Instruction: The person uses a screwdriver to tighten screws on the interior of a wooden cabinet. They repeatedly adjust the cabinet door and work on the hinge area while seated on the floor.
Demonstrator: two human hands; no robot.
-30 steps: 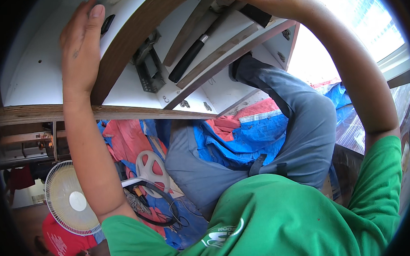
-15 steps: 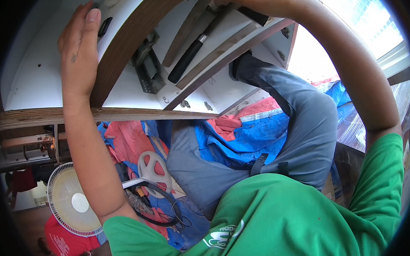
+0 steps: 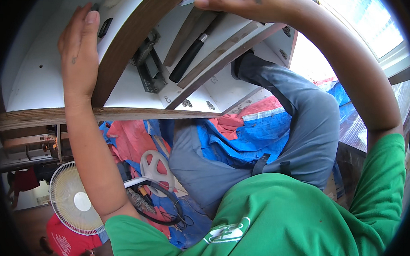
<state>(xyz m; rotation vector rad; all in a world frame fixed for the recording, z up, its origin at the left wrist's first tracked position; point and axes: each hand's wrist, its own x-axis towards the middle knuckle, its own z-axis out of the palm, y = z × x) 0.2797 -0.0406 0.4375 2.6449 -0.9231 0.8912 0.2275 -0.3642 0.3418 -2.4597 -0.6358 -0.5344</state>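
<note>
My left hand (image 3: 80, 51) rests with its fingers stretched out along the white inner side of a cabinet (image 3: 35, 88), beside a brown wooden edge strip (image 3: 122, 48). A small dark piece (image 3: 95, 7) shows at its fingertips, too little to name. A black oval fitting (image 3: 105, 28) is on the panel by the thumb. At the top edge my right hand (image 3: 238, 6) reaches over the cabinet, thumb extended; its other fingers are hidden. A thin pale strip (image 3: 187, 1) lies by that thumb. Below it, a black-handled tool (image 3: 188, 59) with a metal collar lies inside the compartment.
A dark metal bracket (image 3: 149, 67) and several hinges (image 3: 187, 103) sit in the cabinet. My bent legs (image 3: 311, 127) are below, over a blue and red tarp (image 3: 245, 134). A fan (image 3: 78, 200) and a person in red (image 3: 68, 238) are at lower left.
My right hand has shifted and turned at the top edge; a black-ended thing beside it no longer shows. My left hand has hardly moved.
</note>
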